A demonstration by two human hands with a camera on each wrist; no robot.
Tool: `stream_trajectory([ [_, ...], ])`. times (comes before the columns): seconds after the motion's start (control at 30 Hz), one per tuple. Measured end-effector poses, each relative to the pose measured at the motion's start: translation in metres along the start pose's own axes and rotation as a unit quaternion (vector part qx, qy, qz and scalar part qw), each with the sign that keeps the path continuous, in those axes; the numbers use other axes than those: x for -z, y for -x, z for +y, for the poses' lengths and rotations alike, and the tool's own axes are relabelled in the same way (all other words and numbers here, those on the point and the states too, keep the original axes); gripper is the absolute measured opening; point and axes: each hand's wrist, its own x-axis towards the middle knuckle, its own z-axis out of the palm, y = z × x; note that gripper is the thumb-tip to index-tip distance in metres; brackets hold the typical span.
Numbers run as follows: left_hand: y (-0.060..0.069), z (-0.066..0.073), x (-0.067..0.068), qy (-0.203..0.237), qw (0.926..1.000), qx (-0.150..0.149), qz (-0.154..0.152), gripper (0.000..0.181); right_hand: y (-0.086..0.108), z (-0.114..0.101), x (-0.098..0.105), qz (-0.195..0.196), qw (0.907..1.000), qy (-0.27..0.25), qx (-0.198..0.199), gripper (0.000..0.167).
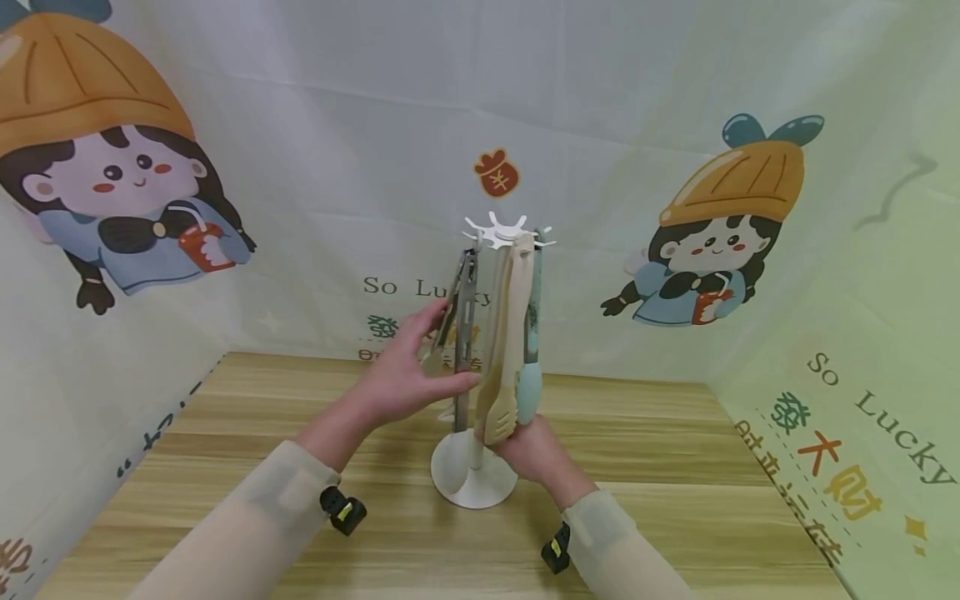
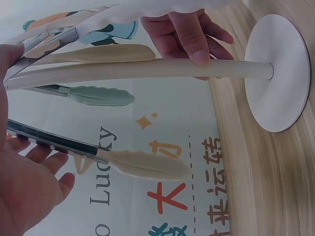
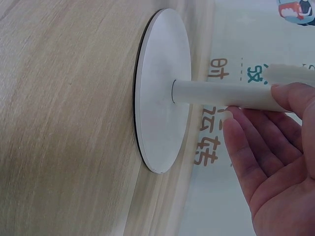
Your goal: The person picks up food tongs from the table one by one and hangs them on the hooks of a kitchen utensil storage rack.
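Observation:
A white stand has a hooked top (image 1: 510, 232), a pole (image 3: 221, 94) and a round base (image 3: 165, 93). Several kitchen tongs hang from the hooks. My left hand (image 1: 405, 375) holds the spread tongs (image 2: 54, 142) on the stand's left side; they have dark, metal-edged arms and a cream tip (image 2: 147, 164). Its fingers lie against one arm, the thumb on the other side. Low on the pole, my right hand (image 3: 275, 147) grips it between thumb and fingers. Cream tongs (image 1: 510, 333) and teal-tipped tongs (image 1: 529, 392) hang above the right hand, partly hiding it in the head view.
The stand rests on a wood-grain table (image 1: 637, 433). Behind and beside it hangs a pale printed cloth (image 1: 360, 167) with cartoon figures and lettering.

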Motion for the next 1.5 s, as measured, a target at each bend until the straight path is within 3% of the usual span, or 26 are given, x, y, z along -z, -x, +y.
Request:
stream_trajectory([
  [0.7, -0.0081, -0.0006, -0.0016, 0.0, 0.9999, -0.014, -0.007, 0.118, -0.0007, -0.0019, -0.0008, 0.0, 1.0, 0.003, 0.005, 0.028],
  [1.5, -0.0051, -0.0019, -0.0013, -0.002, 0.9999, -0.003, -0.015, 0.12, -0.0014, 0.0, -0.0012, 0.005, 0.9997, 0.021, 0.013, 0.025],
])
